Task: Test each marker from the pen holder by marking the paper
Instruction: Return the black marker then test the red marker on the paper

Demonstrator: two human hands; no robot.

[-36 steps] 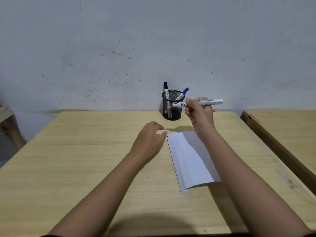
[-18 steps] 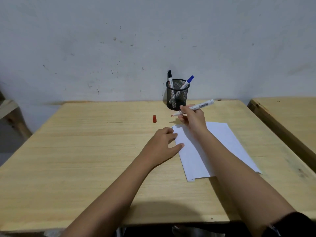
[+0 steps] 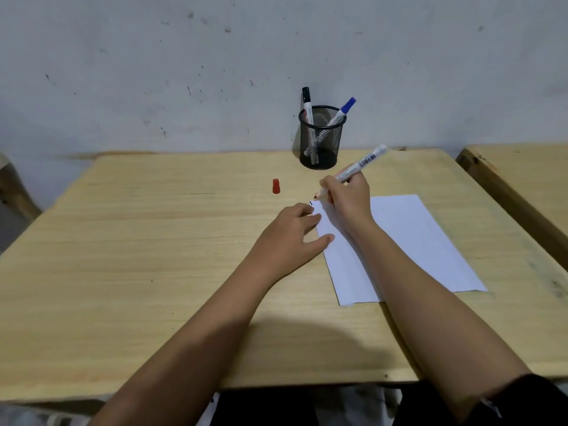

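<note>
Setting: a person seated at a pale wooden table (image 3: pixel 153 272) set against a scuffed grey wall (image 3: pixel 153 72); the corner of a second table (image 3: pixel 522 167) shows at the right edge.
Pen holder: a black mesh cup (image 3: pixel 321 139) stands upright at the table's far edge, close to the wall.
Inside the holder: two capped markers, a black-capped marker (image 3: pixel 306 103) leaning left and a blue-capped marker (image 3: pixel 342 110) leaning right, their lower ends crossing behind the mesh.
Right hand: the right hand (image 3: pixel 347 201) is closed in a writing grip around a white-barrelled marker (image 3: pixel 361 162), red tip down at the paper's far left corner, its back end tilted up toward the holder.
Left hand: the left hand (image 3: pixel 289 238) lies palm down with fingers loosely spread, holding nothing, fingertips and thumb touching the sheet's left edge.
Paper: a white sheet (image 3: pixel 415 241) lies flat, right of centre, partly under the right forearm; a short dark mark (image 3: pixel 310 203) sits at its far left corner.
Cap: a small red cap (image 3: pixel 276 186) lies alone on the wood, left of the marker tip and near the holder.
</note>
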